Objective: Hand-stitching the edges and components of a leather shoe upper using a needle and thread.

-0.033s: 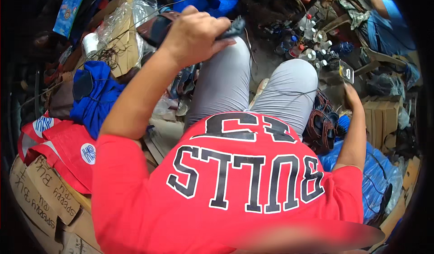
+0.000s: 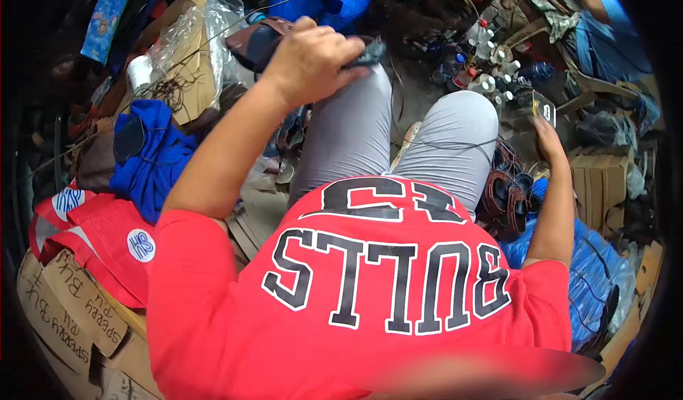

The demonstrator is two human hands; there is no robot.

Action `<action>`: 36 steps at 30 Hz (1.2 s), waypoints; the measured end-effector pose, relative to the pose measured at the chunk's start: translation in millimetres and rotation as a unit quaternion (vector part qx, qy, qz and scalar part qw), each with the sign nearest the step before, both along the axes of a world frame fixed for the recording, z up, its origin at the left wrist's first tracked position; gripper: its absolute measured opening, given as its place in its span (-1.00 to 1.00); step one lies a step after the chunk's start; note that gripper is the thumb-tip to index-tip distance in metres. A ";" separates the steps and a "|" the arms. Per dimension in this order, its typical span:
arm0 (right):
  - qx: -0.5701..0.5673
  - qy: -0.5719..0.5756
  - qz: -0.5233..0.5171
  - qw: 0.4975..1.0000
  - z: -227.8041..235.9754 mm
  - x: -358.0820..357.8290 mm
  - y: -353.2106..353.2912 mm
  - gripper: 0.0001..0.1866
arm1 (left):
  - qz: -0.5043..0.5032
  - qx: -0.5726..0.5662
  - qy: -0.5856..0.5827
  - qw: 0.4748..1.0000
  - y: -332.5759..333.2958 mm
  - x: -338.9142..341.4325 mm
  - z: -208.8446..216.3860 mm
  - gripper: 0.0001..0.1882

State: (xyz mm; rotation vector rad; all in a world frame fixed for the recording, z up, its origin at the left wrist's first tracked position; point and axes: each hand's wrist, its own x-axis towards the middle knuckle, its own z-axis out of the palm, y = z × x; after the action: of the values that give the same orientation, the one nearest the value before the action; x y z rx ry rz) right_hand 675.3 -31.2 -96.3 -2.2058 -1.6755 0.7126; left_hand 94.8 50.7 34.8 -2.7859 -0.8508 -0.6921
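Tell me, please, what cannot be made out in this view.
Head view: the rest of the dark object, hidden by the left hand.
Head view: how the right hand grips the small flat item, too small.
Head view: most of the other person, cut off by the dark rim.
Head view: what the bottles hold, too small.

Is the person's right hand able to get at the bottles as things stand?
Probably yes: the right hand is near the bottles, with nothing large seen between, but it holds a small flat object that would likely need putting down first.
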 end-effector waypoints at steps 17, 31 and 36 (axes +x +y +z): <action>-0.010 0.219 0.164 0.962 96.3 -328.5 15.8 -0.74 | 0.061 -0.120 -0.096 0.986 -27.5 23.9 -61.7 -0.64; 0.023 0.151 0.231 0.961 89.7 -328.8 26.9 -0.69 | 0.059 -0.116 -0.095 0.987 -26.0 23.0 -63.8 -0.65; 0.015 0.142 0.241 0.960 89.1 -330.1 32.4 -0.69 | 0.055 -0.121 -0.087 0.987 -23.3 23.3 -63.4 -0.66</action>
State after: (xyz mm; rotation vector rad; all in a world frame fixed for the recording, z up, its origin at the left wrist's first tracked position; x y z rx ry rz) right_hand 345.1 1.2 -7.2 -1.5812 -2.0599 1.0539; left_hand 118.1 27.4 -28.5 -2.8896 -1.1878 -0.8759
